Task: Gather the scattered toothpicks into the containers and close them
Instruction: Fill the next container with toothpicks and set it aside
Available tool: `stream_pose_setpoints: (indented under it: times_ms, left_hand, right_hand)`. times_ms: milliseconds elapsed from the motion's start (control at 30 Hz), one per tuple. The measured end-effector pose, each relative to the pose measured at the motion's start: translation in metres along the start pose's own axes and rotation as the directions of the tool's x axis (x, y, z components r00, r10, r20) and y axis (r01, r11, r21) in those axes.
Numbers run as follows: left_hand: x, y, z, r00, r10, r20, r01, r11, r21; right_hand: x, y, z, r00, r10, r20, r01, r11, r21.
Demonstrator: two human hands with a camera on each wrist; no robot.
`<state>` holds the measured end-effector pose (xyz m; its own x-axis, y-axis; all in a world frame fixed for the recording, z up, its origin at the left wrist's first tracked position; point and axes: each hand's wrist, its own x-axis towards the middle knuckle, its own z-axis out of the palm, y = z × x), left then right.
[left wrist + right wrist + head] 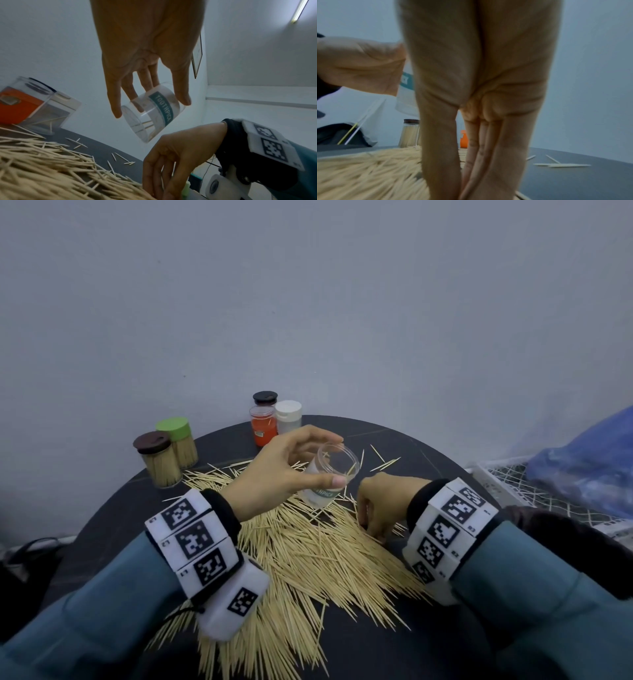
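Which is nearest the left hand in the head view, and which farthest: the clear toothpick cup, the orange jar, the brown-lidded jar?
1. Clear toothpick cup: gripped in the left hand itself.
2. Orange jar: just behind the hand, at the table's back.
3. Brown-lidded jar: farthest, off to the left.

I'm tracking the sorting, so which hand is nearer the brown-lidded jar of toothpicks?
Left. The left hand, holding the clear container, is beside the brown-lidded jar; the right hand is farther, across the toothpick pile.
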<state>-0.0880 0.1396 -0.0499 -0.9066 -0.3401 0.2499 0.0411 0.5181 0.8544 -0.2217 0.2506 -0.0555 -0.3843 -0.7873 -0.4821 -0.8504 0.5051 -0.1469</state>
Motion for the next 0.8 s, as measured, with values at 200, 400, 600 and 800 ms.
stream_pose_setpoints:
  times_ms: [200, 400, 600, 800]
  left_hand:
    - [-0.001, -0.008, -0.011, 0.998, -0.031, -0.052, 0.030, 0.999, -0.017]
    - [0.000, -0.010, -0.012, 0.998, -0.039, -0.058, 0.038, 0.999, -0.015]
    - [0.000, -0.012, -0.013, 0.998, -0.025, -0.062, 0.024, 1.000, -0.016]
    - [-0.001, -0.013, -0.015, 0.997, -0.034, -0.069, 0.034, 0.999, -0.004]
  right_hand:
    - [-0.004, -0.013, -0.006, 0.996, 0.043, 0.081, -0.040, 0.998, -0.038]
    - [-0.001, -0.023, 0.003, 0.998, 0.035, 0.060, -0.026, 0.988, -0.150]
    - [0.002, -0.026, 0.003, 0.999, 0.005, 0.053, 0.003, 0.990, -0.144]
    - [0.004, -0.026, 0.000, 0.996, -0.032, 0.079, 0.042, 0.991, -0.130]
